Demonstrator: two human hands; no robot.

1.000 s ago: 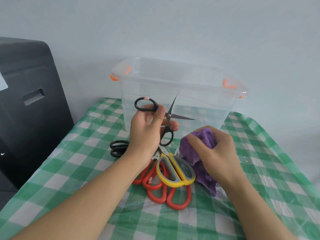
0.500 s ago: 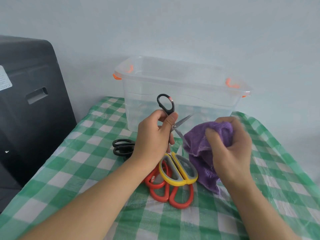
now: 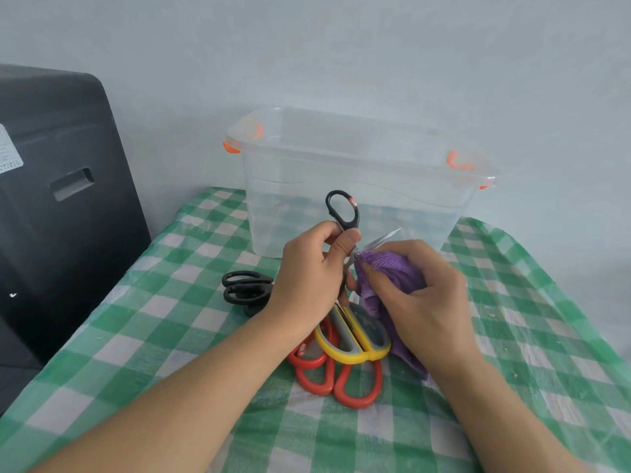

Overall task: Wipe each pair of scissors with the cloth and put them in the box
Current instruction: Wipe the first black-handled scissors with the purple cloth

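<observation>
My left hand (image 3: 309, 274) grips a pair of black-handled scissors (image 3: 343, 210) by the handles, one loop sticking up, the blades open toward the right. My right hand (image 3: 421, 295) holds a purple cloth (image 3: 392, 271) bunched around one blade near the pivot; the other blade tip (image 3: 389, 235) pokes out above the cloth. On the tablecloth below lie yellow-handled scissors (image 3: 355, 343), two red-handled pairs (image 3: 341, 380) and another black pair (image 3: 246, 289). A clear plastic box (image 3: 355, 186) with orange latches stands behind, nothing visible inside.
A green and white checked tablecloth (image 3: 153, 322) covers the table. A black appliance (image 3: 58, 186) stands at the left, beside the table's edge. A pale wall rises right behind the box.
My right hand has brought the cloth left and up onto the scissor blade. My left hand has turned the scissors so one handle loop points upward.
</observation>
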